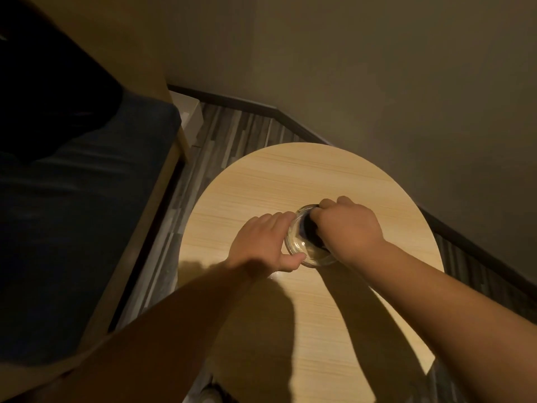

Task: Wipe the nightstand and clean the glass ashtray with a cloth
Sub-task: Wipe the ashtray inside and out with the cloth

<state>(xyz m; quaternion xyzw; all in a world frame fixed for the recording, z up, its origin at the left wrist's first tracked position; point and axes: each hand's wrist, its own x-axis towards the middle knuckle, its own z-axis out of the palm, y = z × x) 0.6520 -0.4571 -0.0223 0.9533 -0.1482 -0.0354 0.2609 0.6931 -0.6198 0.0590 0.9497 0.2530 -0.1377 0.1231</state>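
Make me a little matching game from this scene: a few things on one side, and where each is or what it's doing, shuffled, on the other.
Things:
1. left hand
2. right hand
3. glass ashtray
4. bed

States:
A. stands on the round nightstand
B. steadies the ashtray's rim
C. lies left of the nightstand
D. presses a dark cloth into the ashtray

Pairs: 1-B, 2-D, 3-A, 4-C

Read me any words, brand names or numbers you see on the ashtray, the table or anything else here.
None: no readable text anywhere.
Glass ashtray: clear, no marking visible.
Nightstand: plain wood grain.
Dark cloth in the right hand: no label showing.
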